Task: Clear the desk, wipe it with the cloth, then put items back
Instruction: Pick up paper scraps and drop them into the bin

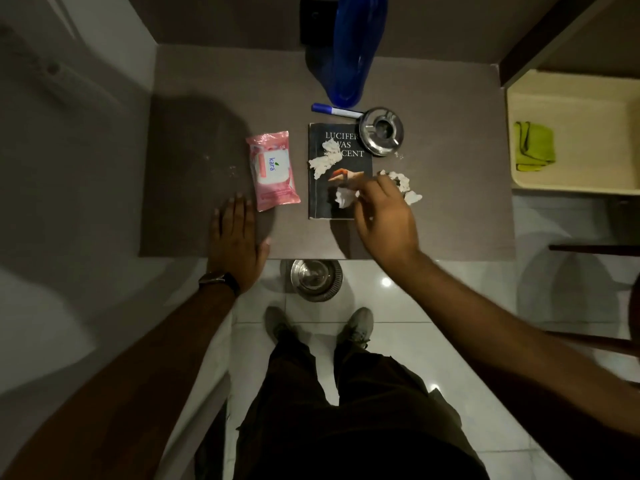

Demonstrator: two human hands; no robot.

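While the left hand lies flat on the desk, the right hand hovers over the book.

The left palm is spread open at the near edge, holding nothing, just beside a pink wipes pack. The right hand's fingers are loosely apart above the book's near corner — gripping nothing I can see — close to white paper scraps strewn on the cover and the desk. A metal ashtray overlaps the book's far corner, a marker and blue bottle behind it. The green cloth lies folded in a cream tray off to the right — well apart from both hands.
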